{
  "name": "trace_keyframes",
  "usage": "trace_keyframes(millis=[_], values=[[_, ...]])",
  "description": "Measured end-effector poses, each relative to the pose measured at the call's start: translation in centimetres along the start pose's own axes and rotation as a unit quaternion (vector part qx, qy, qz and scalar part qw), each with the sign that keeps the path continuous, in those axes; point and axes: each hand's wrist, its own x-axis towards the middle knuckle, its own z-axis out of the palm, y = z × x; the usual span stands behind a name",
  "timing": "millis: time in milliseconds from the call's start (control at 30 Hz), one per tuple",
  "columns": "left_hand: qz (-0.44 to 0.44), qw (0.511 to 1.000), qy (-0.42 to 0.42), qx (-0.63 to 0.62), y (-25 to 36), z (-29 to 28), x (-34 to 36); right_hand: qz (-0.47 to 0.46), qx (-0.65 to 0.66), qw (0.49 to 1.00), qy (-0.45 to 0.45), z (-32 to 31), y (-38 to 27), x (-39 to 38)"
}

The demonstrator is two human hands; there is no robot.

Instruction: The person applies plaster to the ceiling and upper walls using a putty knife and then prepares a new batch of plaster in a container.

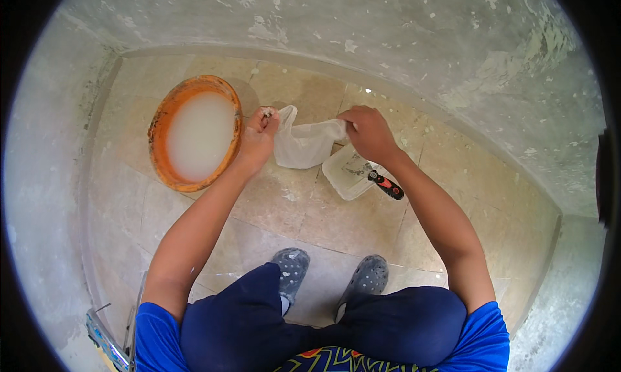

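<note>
Between my two hands hangs a thin, whitish plastic bag (304,147), its mouth stretched sideways. My left hand (261,134) pinches the bag's left edge, with pale smears on the fingers. The opposite edge is gripped by my right hand (370,133), knuckles up. Left of my left hand stands an orange tub (160,153) holding cloudy white liquid (202,136). Below my right hand sits a shallow white plastic container (346,175), partly covered by the bag and hand. A tool with a black and red handle (387,185) rests on that container's right rim; its working end is hard to make out.
Tiled floor (284,213) with pale specks lies under everything. Grey, patchy plastered walls (362,23) close in at the back and both sides. My feet in grey spotted clogs (367,275) are at the front. A metal-edged object (107,340) stands at lower left.
</note>
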Motion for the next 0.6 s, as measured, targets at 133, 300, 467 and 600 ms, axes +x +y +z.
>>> trace_keyframes(millis=[133,300,467,600], values=[[0.062,0.997,-0.036,0.026,1.1,0.3,-1.4,0.165,-0.065,0.983,-0.052,-4.3,-4.6,-4.5],[0.124,0.983,-0.115,0.071,2.0,0.4,-2.3,0.214,-0.255,0.923,-0.192,-3.3,-6.4,-10.5],[0.154,0.967,-0.122,0.165,0.0,0.4,-1.7,0.164,-0.284,0.921,-0.209,-1.8,-3.6,-12.7],[0.146,0.983,-0.073,0.08,0.5,0.5,-2.7,0.186,-0.227,0.941,-0.167,-4.7,-6.2,-11.1]])
